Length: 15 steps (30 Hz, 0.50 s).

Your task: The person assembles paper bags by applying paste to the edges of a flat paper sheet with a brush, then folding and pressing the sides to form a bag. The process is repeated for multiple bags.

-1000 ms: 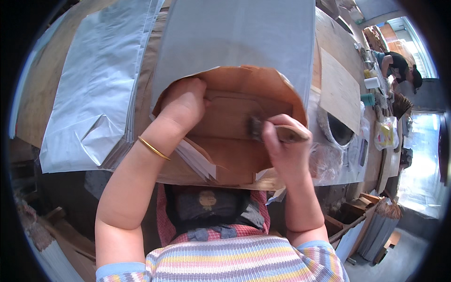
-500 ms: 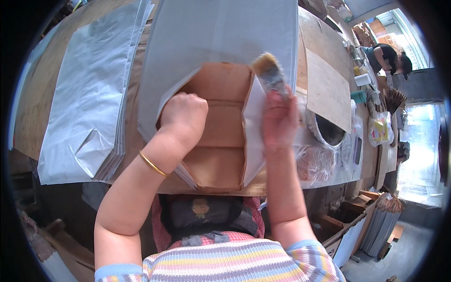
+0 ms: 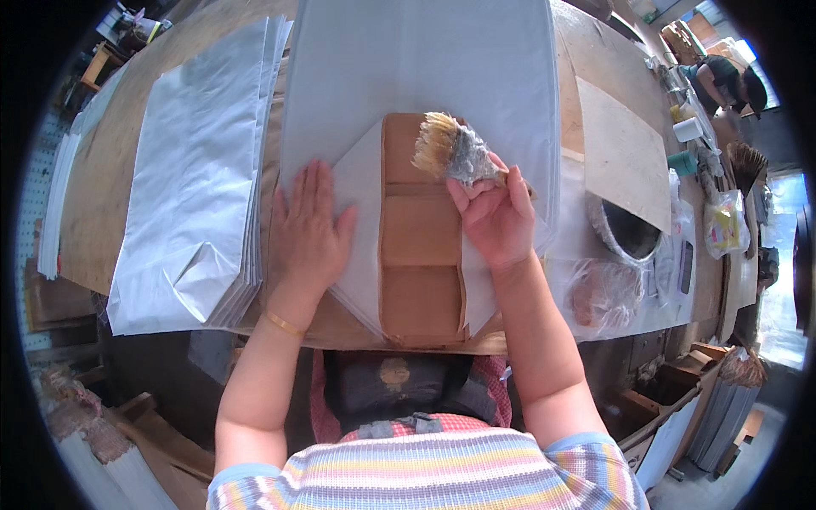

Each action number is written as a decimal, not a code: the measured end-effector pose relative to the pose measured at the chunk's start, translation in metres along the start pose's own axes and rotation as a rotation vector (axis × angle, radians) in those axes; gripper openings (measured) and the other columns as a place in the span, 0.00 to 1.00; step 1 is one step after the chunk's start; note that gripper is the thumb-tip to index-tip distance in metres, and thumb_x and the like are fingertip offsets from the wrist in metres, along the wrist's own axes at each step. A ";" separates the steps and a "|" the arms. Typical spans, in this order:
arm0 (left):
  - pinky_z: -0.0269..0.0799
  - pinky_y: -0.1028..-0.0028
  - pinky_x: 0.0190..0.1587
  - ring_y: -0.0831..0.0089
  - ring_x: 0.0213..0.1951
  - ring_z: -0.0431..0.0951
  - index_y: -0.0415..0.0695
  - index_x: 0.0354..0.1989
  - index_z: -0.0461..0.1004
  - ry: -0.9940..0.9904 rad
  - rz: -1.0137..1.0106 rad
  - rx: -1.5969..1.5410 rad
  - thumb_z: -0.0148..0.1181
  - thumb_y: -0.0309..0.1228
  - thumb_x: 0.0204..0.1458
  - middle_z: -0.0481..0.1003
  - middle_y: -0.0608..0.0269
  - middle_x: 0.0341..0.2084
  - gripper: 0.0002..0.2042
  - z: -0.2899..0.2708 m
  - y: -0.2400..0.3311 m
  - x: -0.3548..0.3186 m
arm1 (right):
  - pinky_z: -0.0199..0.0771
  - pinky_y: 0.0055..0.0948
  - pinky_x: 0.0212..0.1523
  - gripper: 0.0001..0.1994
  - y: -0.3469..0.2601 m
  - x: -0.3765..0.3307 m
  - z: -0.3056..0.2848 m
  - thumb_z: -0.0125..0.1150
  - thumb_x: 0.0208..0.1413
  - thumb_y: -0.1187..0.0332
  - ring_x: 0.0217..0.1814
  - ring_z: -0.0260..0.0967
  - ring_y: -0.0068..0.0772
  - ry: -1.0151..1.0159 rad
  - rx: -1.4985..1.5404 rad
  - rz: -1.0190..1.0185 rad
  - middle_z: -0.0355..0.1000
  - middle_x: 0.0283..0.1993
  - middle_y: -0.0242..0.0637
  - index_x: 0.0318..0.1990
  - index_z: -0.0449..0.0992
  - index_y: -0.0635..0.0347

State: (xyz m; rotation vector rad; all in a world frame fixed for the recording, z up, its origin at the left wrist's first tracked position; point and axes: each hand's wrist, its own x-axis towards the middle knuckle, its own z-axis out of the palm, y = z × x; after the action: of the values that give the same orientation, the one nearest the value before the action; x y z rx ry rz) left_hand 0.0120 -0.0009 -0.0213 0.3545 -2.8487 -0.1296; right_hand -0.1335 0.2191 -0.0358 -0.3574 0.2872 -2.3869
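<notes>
A large white paper bag (image 3: pixel 416 64) lies on the table before me. Its near end is folded out into a flat diamond, with the brown inner paper (image 3: pixel 421 231) showing as a strip down the middle. My left hand (image 3: pixel 313 225) lies flat, fingers spread, on the bag's left edge beside the folded flap. My right hand (image 3: pixel 497 208) is closed round the handle of a paste brush (image 3: pixel 455 149), palm partly turned up. The brush's pale bristles point left over the far end of the brown strip, and its body is crusted with whitish paste.
A stack of white paper bags (image 3: pixel 195 170) lies at the left. To the right a thin board (image 3: pixel 622 157) partly covers a round tub (image 3: pixel 625 234), near a plastic-wrapped lump (image 3: pixel 605 293) and a phone (image 3: pixel 686 266). Another person (image 3: pixel 727 83) is at the far right.
My left hand has come out of the bag's opening and spread flat on its left side. The end now lies flatter, with a narrower brown strip. The brush has swung left over it.
</notes>
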 end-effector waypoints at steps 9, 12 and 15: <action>0.44 0.46 0.69 0.47 0.69 0.54 0.39 0.70 0.52 0.024 0.000 -0.024 0.48 0.40 0.61 0.55 0.45 0.68 0.31 0.007 0.035 -0.021 | 0.62 0.43 0.67 0.22 -0.002 -0.006 0.002 0.37 0.71 0.57 0.57 0.73 0.37 0.024 -0.036 0.018 0.79 0.46 0.42 0.60 0.66 0.62; 0.43 0.46 0.69 0.48 0.69 0.53 0.39 0.70 0.53 0.028 -0.064 -0.016 0.48 0.42 0.61 0.54 0.45 0.69 0.31 0.012 0.029 0.006 | 0.59 0.43 0.68 0.22 0.002 -0.006 0.000 0.37 0.71 0.57 0.57 0.72 0.38 -0.041 -0.017 0.022 0.79 0.47 0.43 0.61 0.65 0.62; 0.43 0.46 0.69 0.49 0.69 0.54 0.38 0.69 0.53 0.051 -0.092 0.031 0.48 0.43 0.61 0.55 0.46 0.68 0.31 0.015 0.039 0.016 | 0.59 0.42 0.68 0.22 0.002 -0.004 0.001 0.37 0.71 0.57 0.58 0.72 0.38 -0.082 0.001 0.035 0.78 0.47 0.43 0.62 0.65 0.62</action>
State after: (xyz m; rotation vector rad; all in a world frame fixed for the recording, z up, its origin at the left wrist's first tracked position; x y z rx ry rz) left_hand -0.0159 0.0339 -0.0273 0.4882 -2.7877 -0.0927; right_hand -0.1291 0.2202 -0.0364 -0.4446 0.2525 -2.3317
